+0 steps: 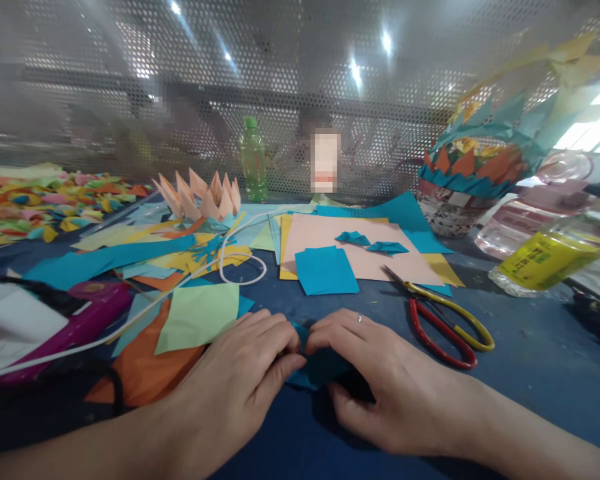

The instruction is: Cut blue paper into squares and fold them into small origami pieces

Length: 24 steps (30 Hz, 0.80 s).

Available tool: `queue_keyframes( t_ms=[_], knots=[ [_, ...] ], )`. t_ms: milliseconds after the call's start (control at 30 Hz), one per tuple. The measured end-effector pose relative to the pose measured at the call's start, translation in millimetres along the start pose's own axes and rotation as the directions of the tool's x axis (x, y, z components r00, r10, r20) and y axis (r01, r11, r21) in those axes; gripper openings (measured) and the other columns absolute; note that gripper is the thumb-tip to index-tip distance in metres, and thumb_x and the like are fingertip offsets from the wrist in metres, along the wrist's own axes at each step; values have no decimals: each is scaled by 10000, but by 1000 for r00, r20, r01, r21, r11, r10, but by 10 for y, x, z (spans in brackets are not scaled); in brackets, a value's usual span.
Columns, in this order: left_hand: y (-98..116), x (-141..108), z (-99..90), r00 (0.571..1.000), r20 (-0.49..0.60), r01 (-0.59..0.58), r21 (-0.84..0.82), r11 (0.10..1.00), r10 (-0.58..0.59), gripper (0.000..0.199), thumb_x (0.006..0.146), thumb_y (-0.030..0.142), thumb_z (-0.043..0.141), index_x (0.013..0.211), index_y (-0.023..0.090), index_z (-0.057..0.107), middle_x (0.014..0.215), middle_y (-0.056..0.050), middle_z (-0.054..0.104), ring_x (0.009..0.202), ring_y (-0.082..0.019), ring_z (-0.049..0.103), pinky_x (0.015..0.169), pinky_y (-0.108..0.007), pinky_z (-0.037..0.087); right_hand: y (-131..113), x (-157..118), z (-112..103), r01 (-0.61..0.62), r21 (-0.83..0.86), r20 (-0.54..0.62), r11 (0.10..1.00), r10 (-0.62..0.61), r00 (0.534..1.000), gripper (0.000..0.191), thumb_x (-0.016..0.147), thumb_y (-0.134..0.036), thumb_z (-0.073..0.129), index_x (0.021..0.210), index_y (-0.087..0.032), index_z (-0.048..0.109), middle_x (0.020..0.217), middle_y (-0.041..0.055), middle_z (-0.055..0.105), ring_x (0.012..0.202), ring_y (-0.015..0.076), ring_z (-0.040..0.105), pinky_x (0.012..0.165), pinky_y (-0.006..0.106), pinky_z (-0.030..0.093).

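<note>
A piece of blue paper lies low at the centre, between my two hands and partly covered by them. My left hand has its fingers closed on the paper's left part. From the right, my right hand, with a ring on one finger, curls its fingers onto the same paper. Just beyond are square blue sheets on a pale pink sheet, with two small folded blue pieces farther back. Scissors with red and yellow handles lie right of my right hand.
Left are green paper, orange paper, a white cord and a purple tool. Farther back stand a spiky paper piece, a green bottle and a decorated basket. A yellow-labelled bottle is right.
</note>
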<state>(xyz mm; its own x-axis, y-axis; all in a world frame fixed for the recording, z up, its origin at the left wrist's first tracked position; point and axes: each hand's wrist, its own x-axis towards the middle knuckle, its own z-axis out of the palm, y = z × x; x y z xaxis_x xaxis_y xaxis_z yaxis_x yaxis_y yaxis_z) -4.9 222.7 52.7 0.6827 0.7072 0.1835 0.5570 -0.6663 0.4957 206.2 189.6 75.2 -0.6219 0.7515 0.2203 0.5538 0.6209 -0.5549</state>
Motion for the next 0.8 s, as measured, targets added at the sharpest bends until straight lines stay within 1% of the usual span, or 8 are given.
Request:
queue_keyframes(
  t_ms=[100, 167, 300, 400, 467, 567, 700, 800],
  knots=[
    [-12, 3, 2, 1000, -10, -17, 0, 1000, 17, 200, 970, 225, 429, 780, 204, 488, 756, 29, 511, 747, -170, 464, 789, -345, 317, 17, -7, -1, 24, -18, 10, 1000, -24, 1000, 445, 683, -37, 532, 1116, -138, 554, 1116, 93, 598, 1087, 210, 530, 979, 334, 421],
    [-9, 10, -6, 1000, -14, -23, 5, 1000, 23, 204, 973, 226, 424, 785, 205, 499, 756, 27, 514, 745, -167, 465, 770, -332, 327, 54, -8, -10, 19, 0, 17, 1000, -19, 1000, 406, 691, -28, 536, 1076, -150, 576, 1105, 92, 601, 1077, 210, 538, 964, 343, 436],
    [8, 27, -28, 1000, -1, -22, 21, 1000, 22, 217, 977, 251, 425, 781, 206, 508, 748, 19, 521, 731, -166, 460, 696, -306, 335, 193, 0, -48, 24, 129, 21, 991, -27, 999, 265, 757, -13, 590, 956, -183, 634, 1079, 60, 612, 1036, 161, 568, 924, 285, 462],
    [13, 23, -36, 1000, 6, -25, 14, 1000, 25, 235, 978, 253, 420, 760, 204, 493, 736, 16, 520, 718, -166, 448, 674, -300, 330, 288, 16, -70, 17, 244, 25, 970, -24, 999, 100, 824, -118, 667, 903, -178, 682, 1017, 46, 641, 999, 132, 593, 896, 248, 468],
    [11, 11, -36, 999, 19, -25, -4, 1000, 25, 228, 976, 239, 423, 760, 203, 488, 742, 18, 520, 720, -163, 444, 689, -301, 330, 303, 28, -76, 24, 295, 32, 955, -35, 999, 24, 835, -179, 687, 849, -179, 706, 957, 38, 664, 968, 128, 602, 880, 246, 467],
    [2, -11, -37, 998, 34, -51, -38, 998, 53, 211, 972, 230, 434, 770, 204, 487, 751, 23, 517, 726, -159, 442, 699, -301, 323, 256, 43, -85, 65, 314, 56, 947, -86, 995, 23, 816, -195, 713, 826, -178, 724, 883, 23, 685, 933, 128, 601, 893, 264, 446],
    [-14, -20, -41, 993, 26, -116, -62, 991, 118, 202, 970, 213, 437, 776, 207, 493, 755, 28, 518, 723, -155, 438, 705, -303, 315, 175, 55, -114, 79, 213, 128, 974, -108, 986, 175, 790, -192, 741, 965, -192, 741, 952, 29, 652, 982, 133, 571, 937, 286, 406],
    [-26, -16, -41, 990, 31, -133, -60, 989, 135, 198, 962, 196, 450, 769, 204, 493, 758, 29, 522, 722, -150, 441, 715, -305, 317, 160, 55, -129, 92, 181, 166, 979, -123, 978, 157, 809, -193, 723, 962, -214, 752, 984, 27, 630, 1008, 129, 555, 966, 298, 375]
  ],
)
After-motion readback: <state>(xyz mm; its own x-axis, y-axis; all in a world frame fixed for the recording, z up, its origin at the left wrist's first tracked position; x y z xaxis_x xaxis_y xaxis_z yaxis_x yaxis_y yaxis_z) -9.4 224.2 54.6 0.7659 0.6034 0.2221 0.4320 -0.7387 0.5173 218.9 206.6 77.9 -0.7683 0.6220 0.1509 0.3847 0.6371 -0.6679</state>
